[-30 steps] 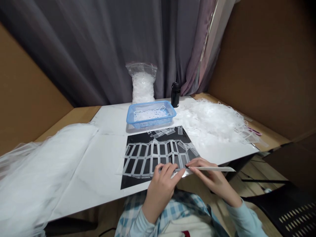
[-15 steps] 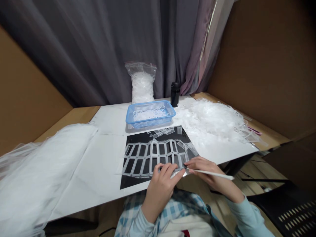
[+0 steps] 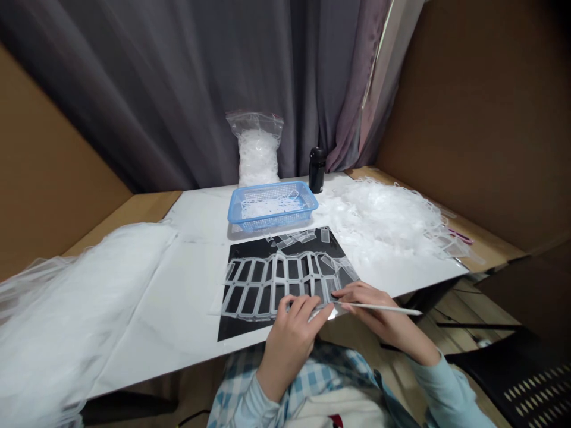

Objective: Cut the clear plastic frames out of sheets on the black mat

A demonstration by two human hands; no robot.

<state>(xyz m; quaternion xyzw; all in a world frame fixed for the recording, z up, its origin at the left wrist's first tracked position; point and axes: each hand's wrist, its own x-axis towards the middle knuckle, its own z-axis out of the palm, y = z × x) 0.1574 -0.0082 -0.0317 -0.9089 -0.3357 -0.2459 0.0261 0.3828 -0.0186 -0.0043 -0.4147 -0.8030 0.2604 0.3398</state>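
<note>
At six o'clock, the black mat (image 3: 241, 330) bears the translucent lattice sheet (image 3: 250, 284); the left hand (image 3: 292, 330) rests there, fingers spread. Toward five, the right hand (image 3: 383, 326) pinches a slim white implement (image 3: 392, 308), its outer end just raised, suggesting fine angling.

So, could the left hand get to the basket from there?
Probably yes: only the flat sheet and loose scraps on the black mat seem to lie between the left hand and the basket, though that hand rests on the sheet.
</note>
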